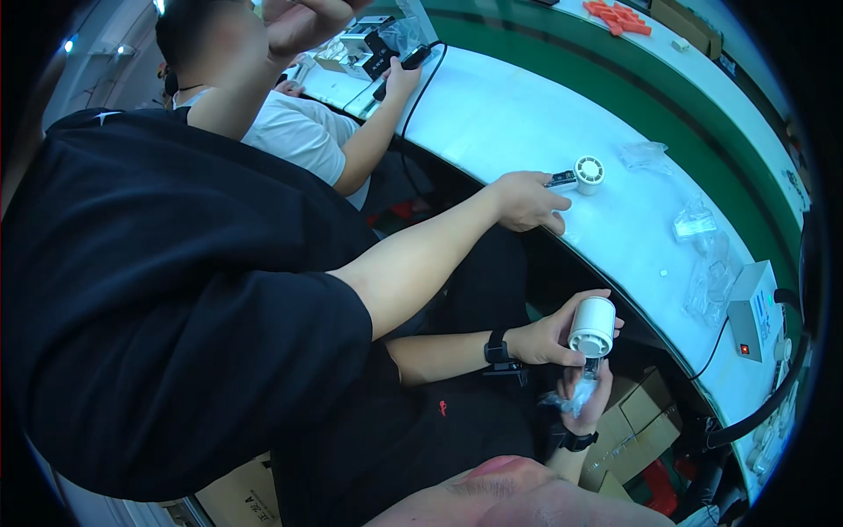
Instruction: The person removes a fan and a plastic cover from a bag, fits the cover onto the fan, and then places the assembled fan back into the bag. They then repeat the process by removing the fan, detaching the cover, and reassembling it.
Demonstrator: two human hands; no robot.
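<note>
A white handheld fan (593,318) with a cylindrical head and vented end is between my two hands, just off the table's near edge. My left hand (549,338), with a dark band on its wrist, wraps round the fan's head. Below it, my right hand (595,406) is closed about the short dark handle. Crumpled clear plastic film (575,400) bunches at the lower end of the handle, against the right fingers. The right fingers partly hide the handle.
A co-worker's hand (527,202) holds a second white fan (589,172) on the white table (500,114). Clear plastic bags (709,279) and a grey box with a red switch (752,309) lie right. A cardboard box (630,422) stands below. Another person sits farther left.
</note>
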